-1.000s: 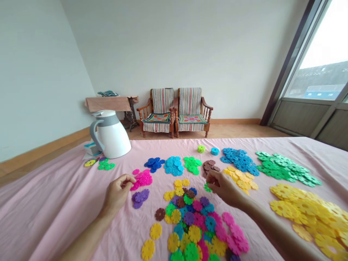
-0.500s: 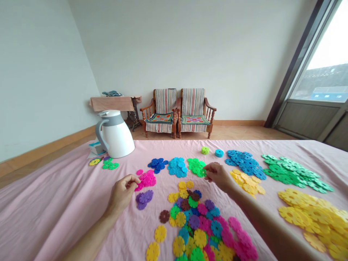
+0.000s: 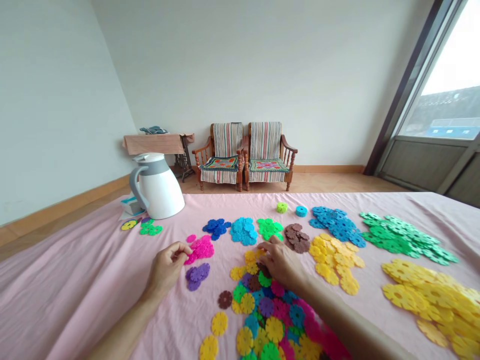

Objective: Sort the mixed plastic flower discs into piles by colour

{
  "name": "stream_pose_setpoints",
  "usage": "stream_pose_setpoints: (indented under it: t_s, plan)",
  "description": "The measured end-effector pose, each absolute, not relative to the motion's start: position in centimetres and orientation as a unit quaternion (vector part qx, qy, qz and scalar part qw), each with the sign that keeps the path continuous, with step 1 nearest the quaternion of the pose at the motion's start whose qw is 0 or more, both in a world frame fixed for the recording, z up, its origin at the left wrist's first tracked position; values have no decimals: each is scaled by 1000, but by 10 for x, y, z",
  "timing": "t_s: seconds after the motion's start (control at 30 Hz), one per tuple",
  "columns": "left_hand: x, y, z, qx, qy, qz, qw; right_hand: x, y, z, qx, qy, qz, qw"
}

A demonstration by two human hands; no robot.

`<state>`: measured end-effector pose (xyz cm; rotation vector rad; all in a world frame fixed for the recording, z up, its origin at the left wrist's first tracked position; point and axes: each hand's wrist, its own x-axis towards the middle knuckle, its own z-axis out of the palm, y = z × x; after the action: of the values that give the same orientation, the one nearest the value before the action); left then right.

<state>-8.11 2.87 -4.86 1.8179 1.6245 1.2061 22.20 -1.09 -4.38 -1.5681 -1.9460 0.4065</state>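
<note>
My left hand [image 3: 169, 265] is closed in a pinch at the left edge of a pile of pink notched plastic discs [image 3: 203, 248]; whatever lies between its fingertips is hidden. Just below is a small purple pile [image 3: 197, 276]. My right hand [image 3: 278, 257] reaches over the top of a mixed heap of coloured discs [image 3: 267, 306], its fingers slightly apart and bent down beside yellow discs [image 3: 250, 257]. No disc shows in that hand. Behind it lie a bright green pile [image 3: 270, 228] and a brown pile [image 3: 297, 238].
Dark blue [image 3: 216, 228] and light blue [image 3: 243, 230] piles lie along the row. Larger blue [image 3: 338, 225], green [image 3: 407, 237] and yellow [image 3: 437, 305] piles spread right. A white jug [image 3: 159, 190] stands back left on the pink cloth [image 3: 93, 280]. Two armchairs [image 3: 265, 150] stand beyond.
My right hand has moved left and nearer, from beside the green and brown piles to the top of the mixed heap, uncovering the brown pile. My left hand is nearly still.
</note>
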Motion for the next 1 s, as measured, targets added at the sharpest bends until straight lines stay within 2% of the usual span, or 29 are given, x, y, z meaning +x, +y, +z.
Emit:
stream_pose_setpoints:
  t_s: [0.27, 0.7, 0.83, 1.0]
  plan:
    - [-83, 28, -50, 657, 584, 428, 213, 236, -13, -42, -612, -708, 137, 323]
    - [-82, 30, -49, 653, 586, 430, 211, 383, -39, -41, -718, -601, 67, 345]
    - [-82, 30, -49, 656, 585, 432, 205, 357, -34, -41, -695, -627, 73, 344]
    - [-82, 30, -50, 663, 577, 429, 207, 280, -32, -36, -574, -741, 132, 322]
